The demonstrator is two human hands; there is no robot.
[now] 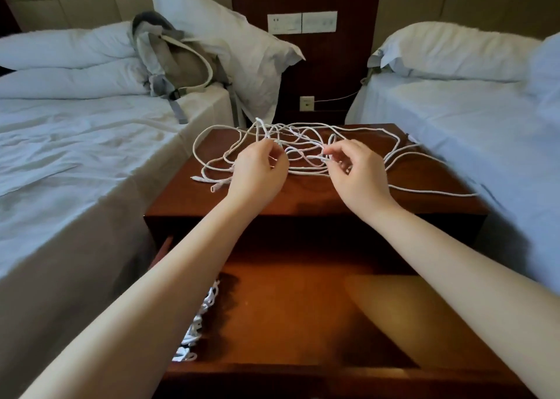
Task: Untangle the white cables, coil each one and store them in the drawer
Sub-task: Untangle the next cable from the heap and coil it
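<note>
A tangle of white cables [303, 144] lies spread over the top of a wooden nightstand [272, 198]. My left hand [257, 171] pinches a strand at the left of the knot, lifting a loop upward. To its right, my right hand [354, 171] pinches another strand with curled fingers. Loose plug ends [209, 183] lie at the tangle's left side. Below, the drawer [303, 301] stands pulled open. White cable [200, 323] sits at its left side, partly hidden by my left forearm.
A bed with white sheets [75, 156] lies close on the left, a grey backpack [175, 62] on it against a pillow. A second bed [485, 119] is on the right. Wall sockets [303, 22] sit on the dark panel behind.
</note>
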